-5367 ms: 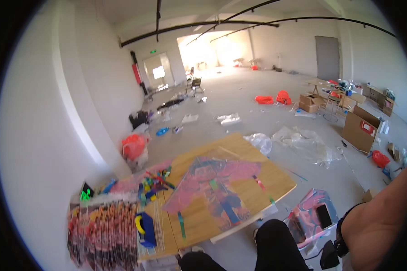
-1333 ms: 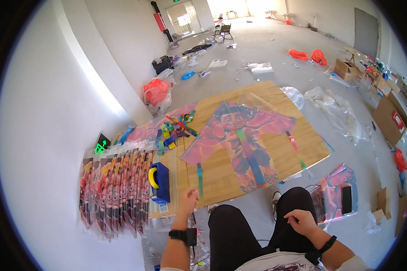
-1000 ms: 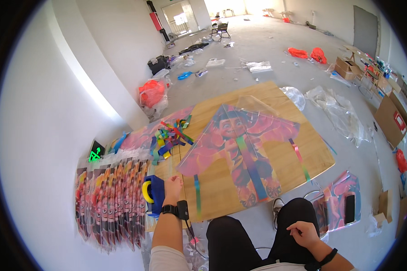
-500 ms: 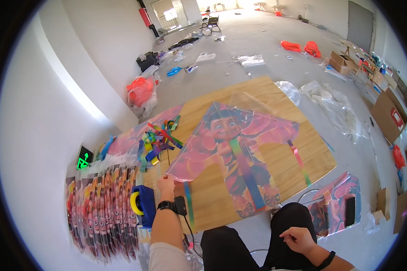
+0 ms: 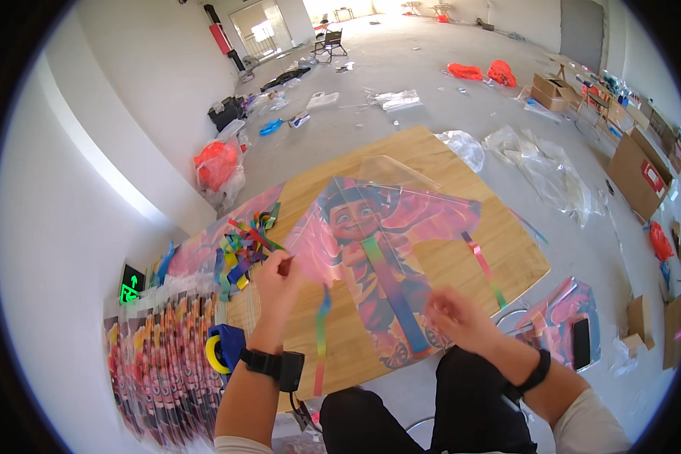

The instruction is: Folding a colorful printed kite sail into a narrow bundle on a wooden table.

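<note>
Leftmost, a row of upright printed packages in clear plastic (image 5: 159, 356) stands beside a blue tape dispenser (image 5: 231, 340) with a yellow roll. Just beyond it lies a loose heap of rainbow ribbons (image 5: 244, 250). Next comes the left hand (image 5: 275, 278), its fingers pinched together on the near wing tip of a pink kite (image 5: 353, 227), as far as the motion blur shows. The kite lies face up across the wooden table (image 5: 511, 257), with that wing curling up toward the hand. A thin left streamer (image 5: 322, 329) trails from it; a wide central streamer (image 5: 393, 291) runs down the printed figure. Pulling the wing too hard could crease or tear its thin film, or drag the whole kite askew; a careless sweep of that hand (the ribbon heap is very close) could snag or scatter the ribbons. Farther right, the right hand (image 5: 455, 319) is loosely curled over the kite's lower edge; whether it touches or grips anything, I cannot tell. Pressing there while the wing is tugged might wrinkle the sheet. Rightmost, a dark phone (image 5: 581, 343) rests on another pink printed sheet (image 5: 558, 318).
</note>
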